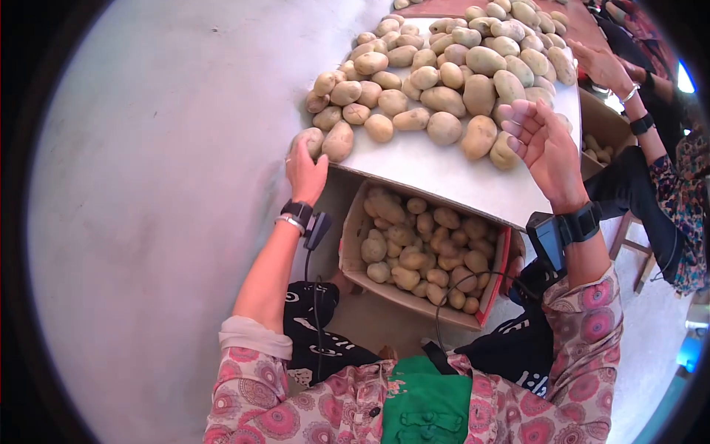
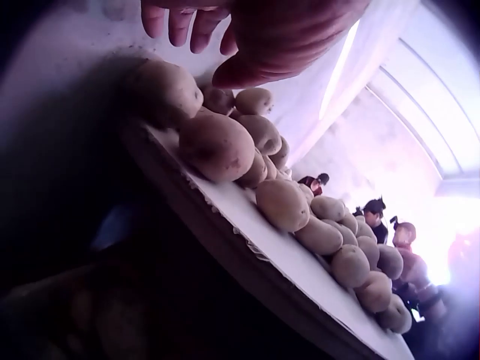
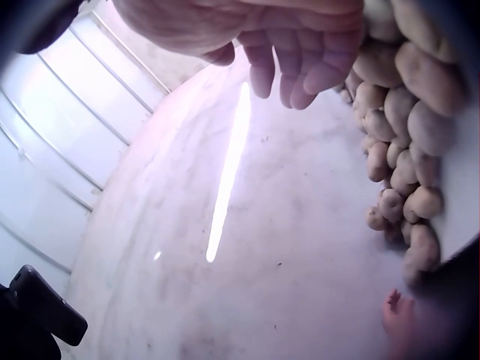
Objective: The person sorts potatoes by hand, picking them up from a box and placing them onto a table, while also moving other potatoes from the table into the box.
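Observation:
Many potatoes (image 1: pixel 444 100) lie heaped over a white tabletop (image 1: pixel 414 159). At the table's near left corner my left hand (image 1: pixel 307 174) reaches to a potato (image 1: pixel 310 139), its fingers loosely bent along the outer side. From the left wrist, that potato (image 2: pixel 166 91) sits on the table's edge just under the hand (image 2: pixel 277 34). My right hand (image 1: pixel 547 152) is raised over the right part of the table, palm turned inward, with nothing in it. Loosely spread fingers show on this hand (image 3: pixel 292 45) in the right wrist view, beside the pile.
Below the table edge stands a cardboard box (image 1: pixel 414 297) holding many potatoes. Another person's arm (image 1: pixel 629 92) reaches in from the right, near a second box (image 1: pixel 610 122) with potatoes. A cable (image 1: pixel 438 314) hangs between my arms.

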`<state>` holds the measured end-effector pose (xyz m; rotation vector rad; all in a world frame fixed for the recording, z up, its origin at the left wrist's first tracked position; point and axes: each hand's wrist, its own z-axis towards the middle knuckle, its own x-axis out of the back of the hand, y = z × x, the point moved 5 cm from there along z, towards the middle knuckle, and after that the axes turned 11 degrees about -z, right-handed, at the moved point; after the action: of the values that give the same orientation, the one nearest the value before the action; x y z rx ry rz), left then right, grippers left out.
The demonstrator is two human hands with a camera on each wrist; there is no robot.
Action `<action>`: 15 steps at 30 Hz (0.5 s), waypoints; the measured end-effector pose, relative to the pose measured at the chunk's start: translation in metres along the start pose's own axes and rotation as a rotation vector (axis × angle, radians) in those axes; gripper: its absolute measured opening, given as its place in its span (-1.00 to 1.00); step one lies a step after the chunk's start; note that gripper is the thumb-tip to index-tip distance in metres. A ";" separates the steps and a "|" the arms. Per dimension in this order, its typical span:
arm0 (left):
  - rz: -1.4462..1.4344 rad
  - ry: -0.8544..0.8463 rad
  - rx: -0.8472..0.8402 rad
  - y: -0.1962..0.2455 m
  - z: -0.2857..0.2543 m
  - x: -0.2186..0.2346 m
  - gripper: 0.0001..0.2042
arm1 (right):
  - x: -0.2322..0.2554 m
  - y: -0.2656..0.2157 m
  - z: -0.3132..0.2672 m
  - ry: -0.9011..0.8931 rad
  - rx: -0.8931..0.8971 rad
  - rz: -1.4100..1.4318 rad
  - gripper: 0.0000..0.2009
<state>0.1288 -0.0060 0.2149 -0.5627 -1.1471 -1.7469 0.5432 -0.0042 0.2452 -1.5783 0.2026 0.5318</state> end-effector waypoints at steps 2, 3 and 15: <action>0.073 -0.055 -0.036 -0.004 0.010 -0.021 -0.46 | -0.003 0.002 0.003 -0.036 0.010 0.014 -0.63; 0.100 -0.109 -0.035 -0.006 0.013 -0.032 -0.44 | -0.003 0.003 0.002 -0.071 0.022 0.029 -0.63; 0.205 -0.192 0.077 0.027 0.002 -0.054 -0.40 | -0.008 -0.002 0.000 -0.020 0.044 -0.083 -0.59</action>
<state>0.1773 0.0166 0.1867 -0.7860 -1.2366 -1.4918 0.5376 -0.0053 0.2509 -1.5314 0.1326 0.4754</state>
